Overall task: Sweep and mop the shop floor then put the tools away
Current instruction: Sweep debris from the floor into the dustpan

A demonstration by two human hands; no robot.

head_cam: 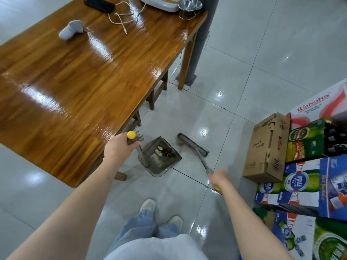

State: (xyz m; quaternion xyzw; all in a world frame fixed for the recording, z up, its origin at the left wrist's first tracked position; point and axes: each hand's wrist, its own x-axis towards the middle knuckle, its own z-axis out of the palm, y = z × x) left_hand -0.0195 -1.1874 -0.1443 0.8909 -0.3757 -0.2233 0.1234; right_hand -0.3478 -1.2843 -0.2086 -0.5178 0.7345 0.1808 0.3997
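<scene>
On the tiled floor (pixel 244 59) beside the wooden worktop (pixel 75 81): grey dustpan (pixel 161 156) holding swept debris (pixel 163 152). Left hand (pixel 120 147), grip clenched round the dustpan's yellow-capped handle (pixel 133 138). Right hand (pixel 218 178), grip clenched round the broom (pixel 193 145) shaft; bristle head on the floor just beside the pan. Drink cartons (pixel 308 166) stacked right.

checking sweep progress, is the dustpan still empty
No, the dustpan on the floor already holds a small pile of debris.
</scene>
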